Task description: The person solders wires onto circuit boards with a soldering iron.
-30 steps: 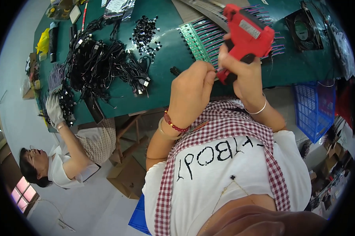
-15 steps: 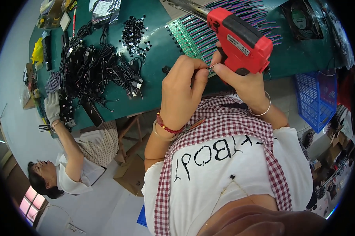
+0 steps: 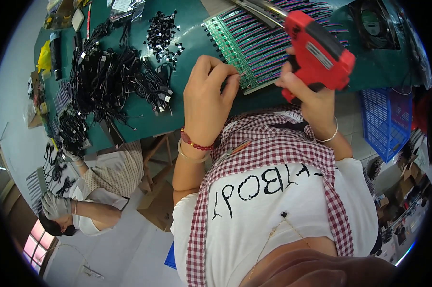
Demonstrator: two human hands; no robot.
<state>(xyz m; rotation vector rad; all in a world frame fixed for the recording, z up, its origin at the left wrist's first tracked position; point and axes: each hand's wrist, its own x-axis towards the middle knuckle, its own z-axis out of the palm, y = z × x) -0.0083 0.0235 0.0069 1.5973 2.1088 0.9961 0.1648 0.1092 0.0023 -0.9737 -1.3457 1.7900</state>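
My right hand (image 3: 311, 98) grips a red-and-black soldering gun (image 3: 323, 50) by its handle, its metal front pointing up and left over the boards. Below it lies a row of green circuit boards (image 3: 228, 45) with many dark, pink and blue wires (image 3: 268, 55) running off to the right. My left hand (image 3: 206, 95) is at the near left edge of the boards, thumb and forefinger pinched together. What sits between those fingertips, if anything, is too small to make out.
Black cables with plugs (image 3: 106, 81) are heaped left on the green table (image 3: 187, 38), beside small black parts (image 3: 163, 36). A black fan (image 3: 371, 24) lies far right. A blue crate (image 3: 386, 119) stands below right. A gloved co-worker (image 3: 58, 205) holds a comb-like strip lower left.
My hands have parted: the right has moved right with the soldering gun, the left slightly left. The co-worker's gloved hand has left the cable pile and is now near their head.
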